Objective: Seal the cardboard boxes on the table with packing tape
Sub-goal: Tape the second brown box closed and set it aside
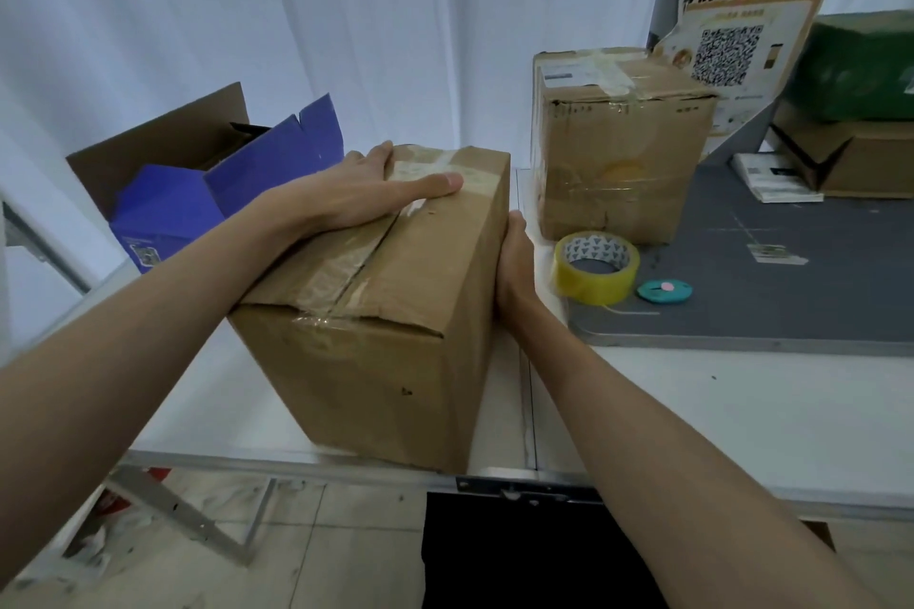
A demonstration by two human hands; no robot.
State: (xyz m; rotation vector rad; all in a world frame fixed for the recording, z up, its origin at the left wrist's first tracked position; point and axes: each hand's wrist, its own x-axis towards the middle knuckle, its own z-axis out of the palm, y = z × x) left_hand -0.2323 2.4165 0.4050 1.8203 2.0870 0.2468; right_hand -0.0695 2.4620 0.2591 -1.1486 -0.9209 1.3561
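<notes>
A brown cardboard box (pixel 386 341) stands on the white table (pixel 717 415) near its front edge, its top flaps closed with old clear tape along the seam. My left hand (pixel 366 193) lies flat on the box's top, fingers straight. My right hand (pixel 514 257) presses against the box's right side, its fingers hidden behind the box. A roll of yellow packing tape (pixel 596 267) lies flat on the table just right of my right hand. A second taped brown box (pixel 618 148) stands behind the roll.
A small teal cutter (pixel 663 290) lies beside the tape on a grey mat (pixel 791 282). An open blue-lined box (pixel 198 183) sits at the left. More boxes, a green parcel (pixel 860 69) and a QR-code sign (pixel 737 35) stand at the back right.
</notes>
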